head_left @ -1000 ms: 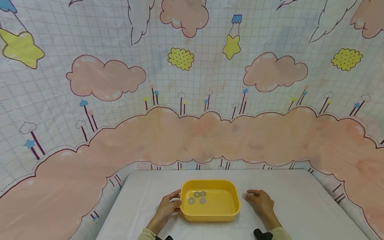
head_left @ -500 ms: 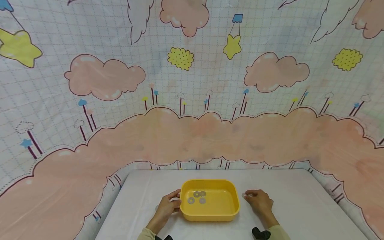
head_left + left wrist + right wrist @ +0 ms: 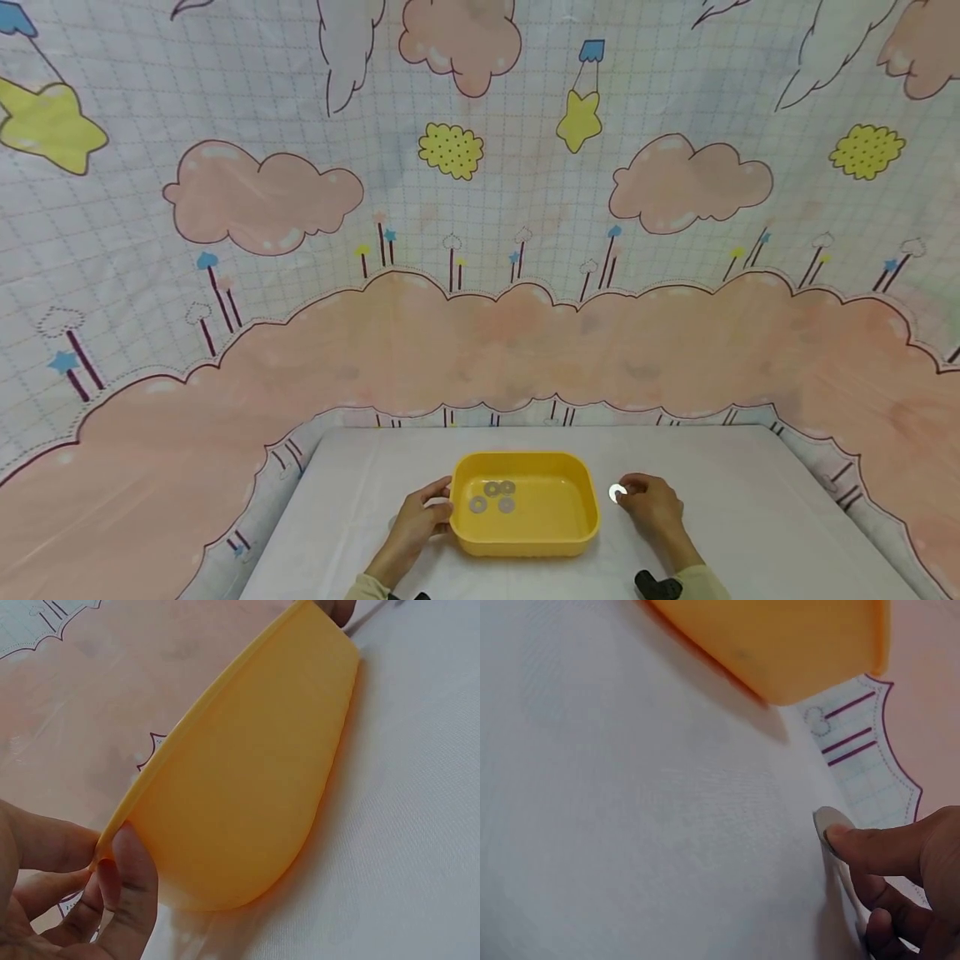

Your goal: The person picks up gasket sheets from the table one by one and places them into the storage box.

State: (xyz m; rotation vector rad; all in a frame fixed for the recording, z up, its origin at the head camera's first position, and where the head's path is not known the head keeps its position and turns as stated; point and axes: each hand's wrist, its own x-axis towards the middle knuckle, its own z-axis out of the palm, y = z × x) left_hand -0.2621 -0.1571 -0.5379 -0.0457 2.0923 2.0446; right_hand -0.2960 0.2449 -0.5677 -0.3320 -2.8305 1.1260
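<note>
My left hand [image 3: 412, 518] pinches the left end of a shallow yellow plastic tub [image 3: 525, 548], thumb and fingers at its rim in the left wrist view. Several flat grey washers [image 3: 472, 505] lie on the tub's floor, in its left half. To the right of the tub, my right hand [image 3: 654, 504] pinches another washer [image 3: 612, 493] between thumb and fingers. This washer is tilted and shines white in the head view; in the right wrist view the thumb covers part of its face.
A white cloth-like surface [image 3: 742, 508] spreads under the tub and both hands. Behind it hangs a printed sheet [image 3: 525, 350] with clouds and stars. A black strap piece [image 3: 657, 585] sits at the right wrist.
The washer in my right hand has turned from dull grey to bright white as it tilted. The left hand and tub stay in place.
</note>
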